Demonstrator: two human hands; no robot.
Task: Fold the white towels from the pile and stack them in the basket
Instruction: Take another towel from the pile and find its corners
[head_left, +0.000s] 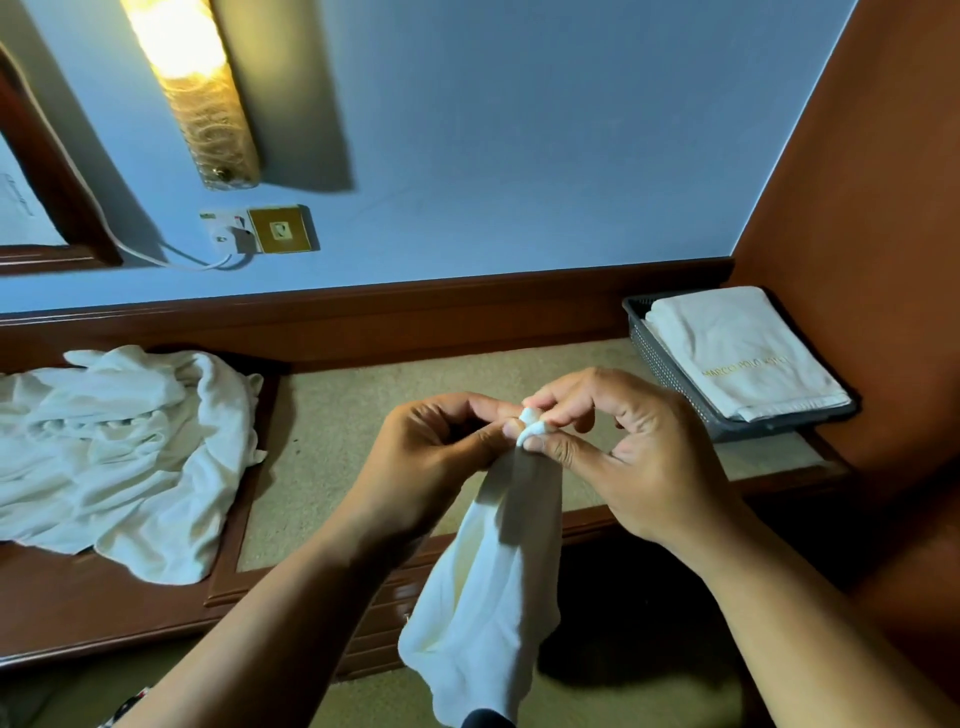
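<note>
A white towel (488, 587) hangs down in front of the desk, bunched at its top. My left hand (431, 457) and my right hand (628, 457) meet above the desk and both pinch that bunched top edge between thumb and fingers. A loose pile of white towels (114, 457) lies crumpled on the left of the desk. At the right rear stands a dark mesh basket (660, 364) with a folded white towel (743, 353) in it, gold lettering on top.
The wooden desk has a beige inlaid top (395, 395) and a raised brown back rail. A brown upholstered panel (872, 260) rises at the right behind the basket. On the wall hang a lit lamp (192, 88), a socket with a white cable, and a mirror frame.
</note>
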